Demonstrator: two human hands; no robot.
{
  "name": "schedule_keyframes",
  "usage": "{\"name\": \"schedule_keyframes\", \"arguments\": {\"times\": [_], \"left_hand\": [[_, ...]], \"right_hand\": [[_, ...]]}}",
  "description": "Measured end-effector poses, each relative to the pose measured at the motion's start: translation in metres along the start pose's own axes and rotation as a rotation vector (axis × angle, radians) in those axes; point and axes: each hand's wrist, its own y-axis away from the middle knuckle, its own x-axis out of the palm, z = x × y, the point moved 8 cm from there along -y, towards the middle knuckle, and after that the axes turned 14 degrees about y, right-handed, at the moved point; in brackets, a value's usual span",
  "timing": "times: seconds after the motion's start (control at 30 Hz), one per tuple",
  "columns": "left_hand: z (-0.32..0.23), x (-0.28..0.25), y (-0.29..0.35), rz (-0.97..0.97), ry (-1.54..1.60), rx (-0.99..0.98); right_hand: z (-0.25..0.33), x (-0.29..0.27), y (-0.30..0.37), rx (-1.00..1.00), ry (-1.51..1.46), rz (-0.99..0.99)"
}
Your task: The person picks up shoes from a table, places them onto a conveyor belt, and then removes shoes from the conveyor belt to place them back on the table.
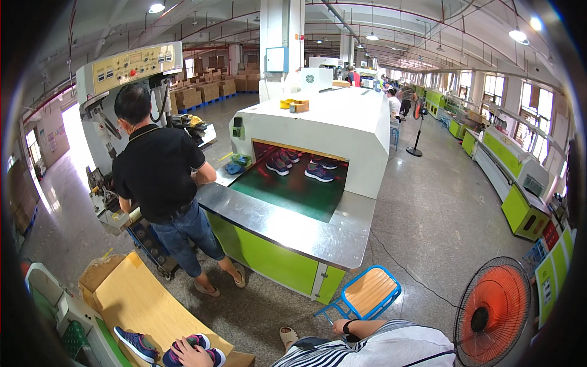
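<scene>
At the lower left, my left hand is closed over a dark blue and pink sneaker, its fingers laid across the upper. A matching sneaker lies just left of it, on the tan board. My right hand, below a black wristband, is low beside the frame of a blue stool with a wooden seat. Its fingers are too small and partly hidden to read, and contact with the stool is unclear.
Several dark sneakers sit on the green belt in the mouth of a white tunnel machine. A person in a black shirt stands left of it, at another machine. An orange-bladed fan stands at right.
</scene>
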Motion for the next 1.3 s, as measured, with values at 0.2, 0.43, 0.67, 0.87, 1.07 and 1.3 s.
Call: {"name": "schedule_keyframes", "arguments": {"times": [0.2, 0.43, 0.67, 0.87, 1.07, 1.3], "left_hand": [[0.001, 0.004, 0.001, 0.006, -0.002, -0.001], [0.002, 0.003, -0.001, 0.023, 0.003, -0.023], [0.006, 0.014, 0.002, 0.026, 0.01, -0.027], [-0.001, 0.017, 0.007, 0.04, 0.022, -0.018], [0.006, 0.022, 0.015, 0.012, -0.001, -0.025], [0.004, 0.02, 0.005, -0.183, 0.258, 0.126]], "right_hand": [[0.003, 0.005, -0.005, -0.049, 0.051, 0.03], [0.004, 0.002, 0.002, -0.046, 0.018, -0.004], [0.008, 0.003, -0.006, -0.06, 0.038, -0.006], [0.004, 0.008, -0.003, -0.041, -0.017, -0.015], [-0.006, 0.026, -0.018, -0.053, 0.078, 0.004], [0.002, 0.007, -0.011, -0.047, -0.016, -0.01]]}}
